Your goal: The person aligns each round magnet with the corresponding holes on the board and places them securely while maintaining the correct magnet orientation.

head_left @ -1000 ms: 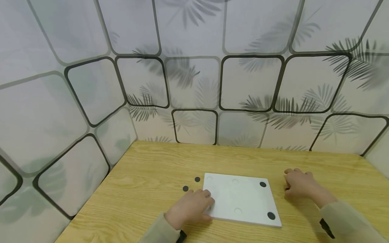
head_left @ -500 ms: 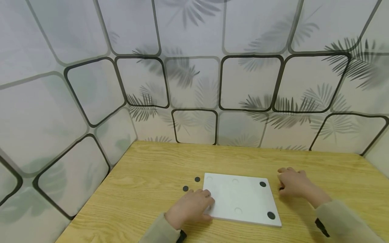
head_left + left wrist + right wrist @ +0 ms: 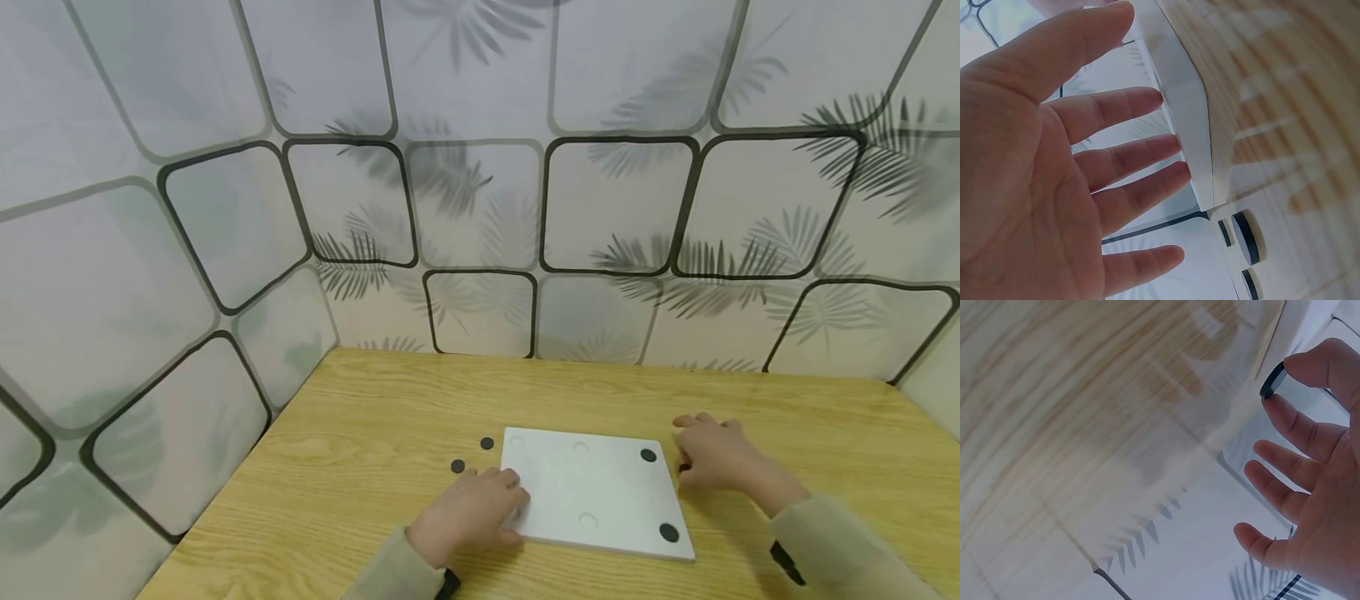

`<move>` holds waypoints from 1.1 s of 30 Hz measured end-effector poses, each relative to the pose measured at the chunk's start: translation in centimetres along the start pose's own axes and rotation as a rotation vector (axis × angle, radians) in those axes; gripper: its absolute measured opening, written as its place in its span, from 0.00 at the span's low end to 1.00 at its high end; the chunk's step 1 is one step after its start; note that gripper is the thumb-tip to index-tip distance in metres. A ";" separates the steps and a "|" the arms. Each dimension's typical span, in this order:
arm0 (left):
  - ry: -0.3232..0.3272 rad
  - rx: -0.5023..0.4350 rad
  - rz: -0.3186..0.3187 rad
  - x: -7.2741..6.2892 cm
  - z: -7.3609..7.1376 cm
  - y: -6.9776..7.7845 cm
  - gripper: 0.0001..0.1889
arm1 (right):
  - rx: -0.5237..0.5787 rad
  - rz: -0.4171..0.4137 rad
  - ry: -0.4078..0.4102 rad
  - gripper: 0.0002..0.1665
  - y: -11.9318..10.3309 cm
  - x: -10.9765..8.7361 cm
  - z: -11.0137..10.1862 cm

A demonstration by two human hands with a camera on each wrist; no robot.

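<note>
A white rectangular board (image 3: 622, 483) lies on the wooden table, with shallow round recesses along its left and middle. Two black discs sit on its right side, a far one (image 3: 648, 455) and a near one (image 3: 669, 532). My left hand (image 3: 472, 508) rests at the board's left edge; in the left wrist view its fingertips touch the board's rim (image 3: 1185, 119) with fingers extended. Just right of the board, my right hand (image 3: 716, 454) pinches another black disc (image 3: 1272, 380) between thumb and index finger, the other fingers spread.
Two loose black discs, one farther (image 3: 487, 443) and one nearer (image 3: 457, 466), lie on the table (image 3: 375, 417) left of the board. The left wrist view shows a third loose disc there. A patterned wall (image 3: 480, 317) borders the table's back and left.
My right hand has moved left toward the board's right edge, carrying the pinched disc. The left hand and the board stay where they were.
</note>
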State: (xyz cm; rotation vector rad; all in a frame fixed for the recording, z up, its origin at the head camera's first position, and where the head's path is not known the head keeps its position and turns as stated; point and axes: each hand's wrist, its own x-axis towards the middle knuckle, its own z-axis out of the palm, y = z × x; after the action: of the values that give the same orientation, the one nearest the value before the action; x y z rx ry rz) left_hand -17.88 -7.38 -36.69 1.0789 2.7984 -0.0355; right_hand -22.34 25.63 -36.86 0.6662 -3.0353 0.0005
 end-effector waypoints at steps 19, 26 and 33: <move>-0.020 0.003 -0.006 0.0 -0.3 0.1 0.20 | -0.017 0.001 -0.012 0.17 -1.2 0.3 -0.1; -0.018 -0.001 -0.009 0.0 -0.2 0.1 0.20 | -0.017 -0.006 -0.018 0.18 -1.5 0.5 -0.1; -0.006 0.004 -0.006 0.0 -0.3 0.1 0.20 | -0.010 0.003 -0.044 0.17 -2.1 0.6 -0.5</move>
State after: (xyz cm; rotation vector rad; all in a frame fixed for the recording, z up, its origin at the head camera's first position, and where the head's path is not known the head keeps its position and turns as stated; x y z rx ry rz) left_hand -17.79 -7.29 -36.43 1.0691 2.7972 -0.0447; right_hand -22.02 23.45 -36.36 0.6706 -3.0761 -0.0302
